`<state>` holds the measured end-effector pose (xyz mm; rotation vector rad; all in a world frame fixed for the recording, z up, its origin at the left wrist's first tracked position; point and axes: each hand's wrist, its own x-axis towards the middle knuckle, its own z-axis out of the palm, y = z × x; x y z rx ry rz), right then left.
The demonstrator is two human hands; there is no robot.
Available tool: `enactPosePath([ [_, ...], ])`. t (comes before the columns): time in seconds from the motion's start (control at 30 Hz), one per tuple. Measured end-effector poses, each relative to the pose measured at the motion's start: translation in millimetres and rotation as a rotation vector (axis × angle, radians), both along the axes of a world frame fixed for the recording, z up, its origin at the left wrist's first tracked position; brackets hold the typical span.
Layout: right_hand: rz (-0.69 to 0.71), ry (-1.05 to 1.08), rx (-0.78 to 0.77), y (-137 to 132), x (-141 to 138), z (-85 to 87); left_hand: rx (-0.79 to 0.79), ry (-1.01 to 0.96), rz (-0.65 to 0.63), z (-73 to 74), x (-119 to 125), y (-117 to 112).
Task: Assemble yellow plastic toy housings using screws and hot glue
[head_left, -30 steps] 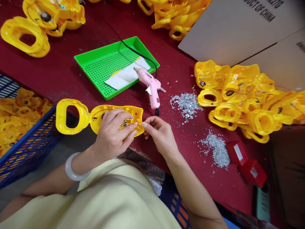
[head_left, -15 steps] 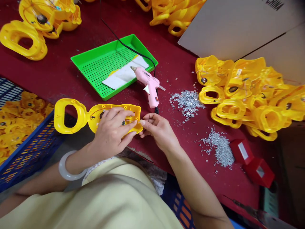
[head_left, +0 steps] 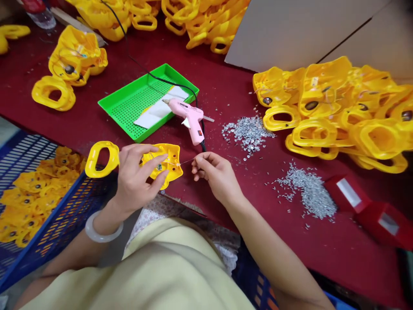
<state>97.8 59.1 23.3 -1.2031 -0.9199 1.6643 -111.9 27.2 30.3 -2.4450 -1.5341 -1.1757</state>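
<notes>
A yellow plastic shell (head_left: 176, 150) with a ring-shaped handle (head_left: 90, 160) lies open side up at the table's front edge. Inside it are thin wires and a small green circuit board (head_left: 159, 167). My left hand (head_left: 135, 172) is closed over the shell's middle, hiding that part, thumb and fingers curved across its sides. To the right of the shell, my right hand (head_left: 217, 174) pinches a fine strand (head_left: 187, 162) that runs from the shell's end to the fingertips. Whether it is wire or glue thread I cannot tell.
Behind the shell, a pink glue gun (head_left: 189, 116) rests on a green tray (head_left: 116, 99), its black cord trailing back. Rightward lie silvery piles of small discs (head_left: 248, 133) and pins (head_left: 309, 189), red blocks (head_left: 348, 193) and stacked yellow shells (head_left: 322, 103). A blue crate (head_left: 64, 215) stands left.
My right hand has drawn away from the shell's end, and the strand now shows stretched between them. My left hand has shifted left along the shell. The view has shifted too.
</notes>
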Motion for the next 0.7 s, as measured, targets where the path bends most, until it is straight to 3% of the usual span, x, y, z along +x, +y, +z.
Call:
enactPosePath([
  [0.07, -0.003, -0.048, 0.043, -0.4, -1.3, 0.6, 0.001, 0.110, 0.032, 0.5, -0.2, 1.5],
  [0.23, 0.038, -0.083, 0.119, -3.1, -4.7, 1.1, -0.146, 0.259, -0.030, -3.5, 0.2, 6.3],
  [0.7, 0.088, -0.030, 0.116, -4.7, -21.6, -3.1, -0.122, 0.285, -0.065, -5.6, 0.3, 7.7],
])
